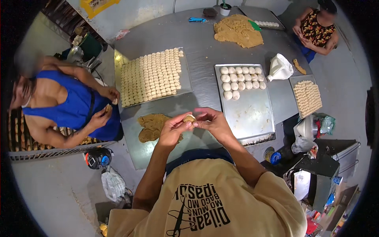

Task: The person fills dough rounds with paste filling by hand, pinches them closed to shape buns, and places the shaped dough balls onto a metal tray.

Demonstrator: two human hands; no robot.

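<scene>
Right now I have a small dough piece [190, 118] held up before me, above the near part of the tabletop [199, 85]. It looks roundish and stubby, tan-brown across the middle, with a pale, whitish layer curving over its upper edge; the brown is exposed on the side turned toward me. My left fingers [182, 126] grip it, thumb in front and the others curled around its left side. My right fingers [203, 125] come in from the other side, thumb tip at its lower right edge, the upper ones arched and blurred, so I cannot tell whether they pinch it too.

Just beyond my left wrist, a flat brown mass [150, 128] with an uneven outline lies on the tabletop, partly hidden behind my hand. Ahead to my right is a metal tray [248, 114], its far part set with smooth, round, whitish balls [241, 77] and its near part bare. Ahead to my left, another tray [186, 79] carries small pale pieces [152, 75] in tight rows.
</scene>
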